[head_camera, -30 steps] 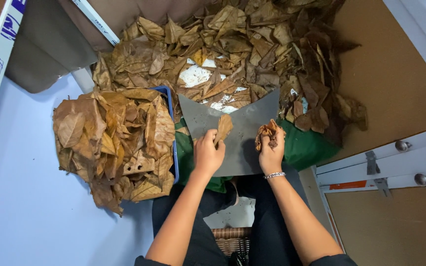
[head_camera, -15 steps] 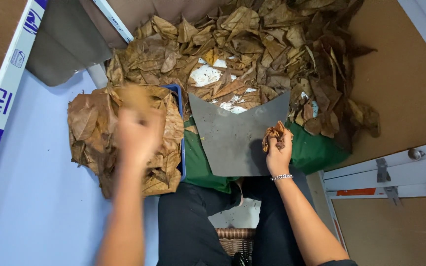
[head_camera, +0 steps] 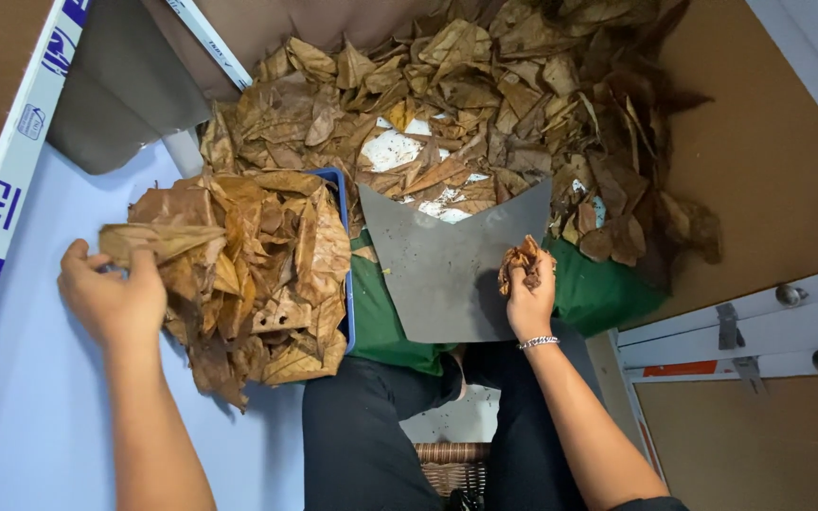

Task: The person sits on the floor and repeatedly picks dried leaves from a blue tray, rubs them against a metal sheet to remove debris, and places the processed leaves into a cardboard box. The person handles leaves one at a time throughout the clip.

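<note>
Brown dry leaves fill the blue tray [head_camera: 344, 255], and the left hand [head_camera: 111, 298] pinches one flat leaf [head_camera: 158, 241] at the left edge of that heap; such a brittle leaf is best laid down flat with a light grip, without crushing it. Its arm reaches out straight and the palm faces down. The right hand [head_camera: 530, 303] rests on the grey metal sheet [head_camera: 442, 274], fingers closed on a crumpled leaf bundle [head_camera: 521, 260].

The place is a small workshop for sorting dried leaves by hand. A large loose heap of brown dried leaves [head_camera: 485, 104] covers the floor, a blue plastic tray [head_camera: 345, 255] holds a stacked batch, and a grey metal cutting plate [head_camera: 442, 270] lies on a green cloth [head_camera: 598, 293] at the seated worker's lap.
</note>
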